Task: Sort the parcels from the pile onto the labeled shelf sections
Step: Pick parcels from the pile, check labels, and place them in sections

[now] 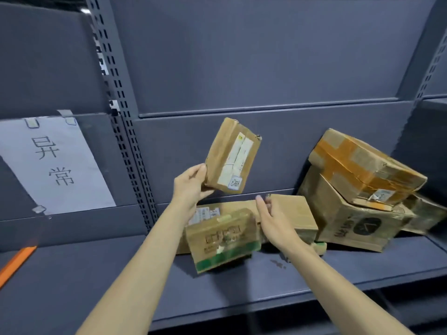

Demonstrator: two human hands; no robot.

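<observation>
Right now we hold a small brown parcel (232, 157) up in front of the shelf's back panel (266, 68), tilted, its white label facing us, above the pile at about 12 o'clock. Our left hand (191, 184) pinches only its lower left corner between thumb and fingers, so we judge the grip thin: the parcel could pivot or slip and drop onto the green-edged box (222, 238) lying below at 6 o'clock. Our right hand (273, 218) is open, fingers relaxed, touching or just beside the flat carton (290, 213) behind that box; we cannot tell which. At 3 o'clock an orange-taped parcel (362, 168) sits crooked on a crumpled box (350, 221), and a nudge might topple it. At 9 o'clock hangs a handwritten paper sign (53, 163); misreading the label could send the parcel to the wrong section.
</observation>
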